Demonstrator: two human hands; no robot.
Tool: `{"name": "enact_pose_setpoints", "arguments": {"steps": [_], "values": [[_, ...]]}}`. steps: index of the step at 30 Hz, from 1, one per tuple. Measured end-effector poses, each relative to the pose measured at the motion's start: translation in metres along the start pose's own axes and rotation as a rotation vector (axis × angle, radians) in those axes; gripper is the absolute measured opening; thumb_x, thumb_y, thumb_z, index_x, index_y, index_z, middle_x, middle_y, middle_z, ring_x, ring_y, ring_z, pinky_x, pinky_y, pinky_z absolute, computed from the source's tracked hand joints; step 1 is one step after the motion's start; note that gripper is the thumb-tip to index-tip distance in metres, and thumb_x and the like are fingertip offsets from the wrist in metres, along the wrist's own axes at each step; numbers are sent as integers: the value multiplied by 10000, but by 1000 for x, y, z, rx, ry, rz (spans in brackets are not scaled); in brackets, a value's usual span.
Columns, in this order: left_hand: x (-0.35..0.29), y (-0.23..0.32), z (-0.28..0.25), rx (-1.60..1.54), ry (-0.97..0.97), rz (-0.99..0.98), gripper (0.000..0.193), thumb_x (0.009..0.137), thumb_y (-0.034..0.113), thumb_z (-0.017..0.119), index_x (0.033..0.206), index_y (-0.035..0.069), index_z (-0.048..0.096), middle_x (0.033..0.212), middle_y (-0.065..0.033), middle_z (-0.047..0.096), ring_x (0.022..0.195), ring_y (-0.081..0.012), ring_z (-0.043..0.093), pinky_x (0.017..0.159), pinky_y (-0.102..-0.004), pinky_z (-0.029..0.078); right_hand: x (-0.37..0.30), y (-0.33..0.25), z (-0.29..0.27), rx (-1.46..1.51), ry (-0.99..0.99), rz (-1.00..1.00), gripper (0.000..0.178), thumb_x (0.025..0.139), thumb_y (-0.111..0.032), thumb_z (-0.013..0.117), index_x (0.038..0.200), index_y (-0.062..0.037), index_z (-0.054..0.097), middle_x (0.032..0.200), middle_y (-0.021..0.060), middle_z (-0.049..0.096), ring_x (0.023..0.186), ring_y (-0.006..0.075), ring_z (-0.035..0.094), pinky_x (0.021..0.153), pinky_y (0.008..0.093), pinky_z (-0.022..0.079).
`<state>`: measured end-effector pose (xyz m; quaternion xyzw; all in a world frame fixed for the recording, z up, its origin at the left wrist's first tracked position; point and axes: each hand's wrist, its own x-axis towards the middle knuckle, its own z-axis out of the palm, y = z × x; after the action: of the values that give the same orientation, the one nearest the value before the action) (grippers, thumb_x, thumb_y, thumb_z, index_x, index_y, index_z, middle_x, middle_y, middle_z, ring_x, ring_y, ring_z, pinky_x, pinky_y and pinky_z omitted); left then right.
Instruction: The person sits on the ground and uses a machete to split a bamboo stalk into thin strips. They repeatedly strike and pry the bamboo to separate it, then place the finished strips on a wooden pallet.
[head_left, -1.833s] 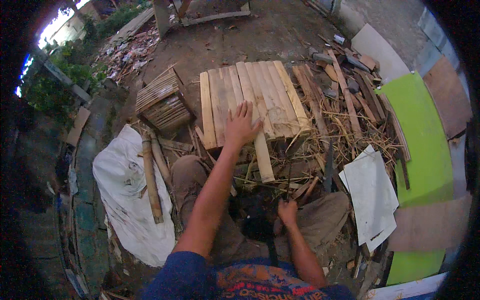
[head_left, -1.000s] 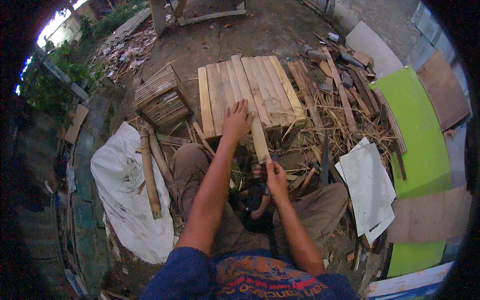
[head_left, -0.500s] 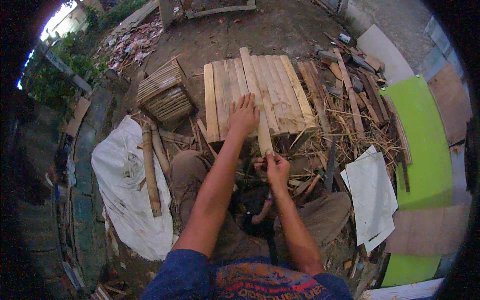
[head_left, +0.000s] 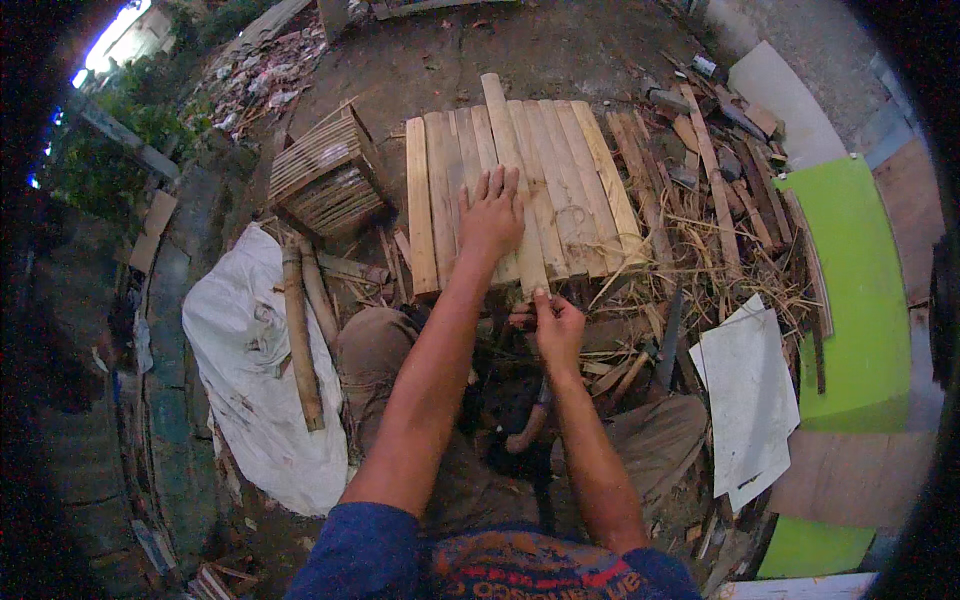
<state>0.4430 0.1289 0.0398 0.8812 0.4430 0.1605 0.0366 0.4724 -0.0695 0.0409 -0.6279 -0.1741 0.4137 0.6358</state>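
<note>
A low bench-like top of pale wooden slats (head_left: 590,190) stands in front of me, its boards running away from me side by side. One longer wooden slat (head_left: 523,165) lies on it near the middle, its far end sticking out past the others. My left hand (head_left: 492,215) rests flat on this slat and the boards beside it, fingers stretched forward. At the near edge, my right hand (head_left: 556,328) pinches the same slat's near end, thumb on top and fingers curled under. Whatever lies beneath the top is in shadow.
A small slatted crate (head_left: 325,170) sits left of the slats. Nearer lie a white sack (head_left: 240,370) and a bamboo pole (head_left: 300,340). Scrap wood (head_left: 712,185) and straw heap up at right, with a dark blade (head_left: 672,335), white sheets (head_left: 745,400) and a green panel (head_left: 860,290).
The longer slat has slid slightly away from me, so its far end sticks out more. My right hand has moved forward with its near end. The view has shifted a little.
</note>
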Motion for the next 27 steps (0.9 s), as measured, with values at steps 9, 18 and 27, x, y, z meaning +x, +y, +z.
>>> {"name": "enact_pose_setpoints", "arguments": {"steps": [9, 18, 27], "values": [[12, 0, 8, 32, 44, -25, 549, 999, 328, 360, 1524, 177, 311, 1568, -66, 338, 1459, -272, 286, 1189, -549, 142, 14, 15, 7, 130, 36, -23, 352, 984, -278, 618, 885, 60, 617, 788, 144, 706, 640, 197, 690, 610, 305, 549], [12, 3, -1, 31, -17, -42, 582, 996, 369, 351, 1535, 161, 282, 1589, -56, 300, 1475, -254, 254, 1199, -533, 126, 17, 11, 9, 105, 41, -43, 409, 966, -334, 643, 818, 47, 627, 738, 141, 694, 617, 193, 678, 617, 311, 544], [13, -1, 1, 73, -42, -27, 601, 992, 398, 364, 1538, 163, 276, 1591, -63, 297, 1475, -258, 255, 1193, -551, 120, 25, 11, 14, -1, 75, -93, 423, 968, -349, 635, 804, 41, 647, 701, 121, 691, 602, 177, 663, 606, 306, 520]]}}
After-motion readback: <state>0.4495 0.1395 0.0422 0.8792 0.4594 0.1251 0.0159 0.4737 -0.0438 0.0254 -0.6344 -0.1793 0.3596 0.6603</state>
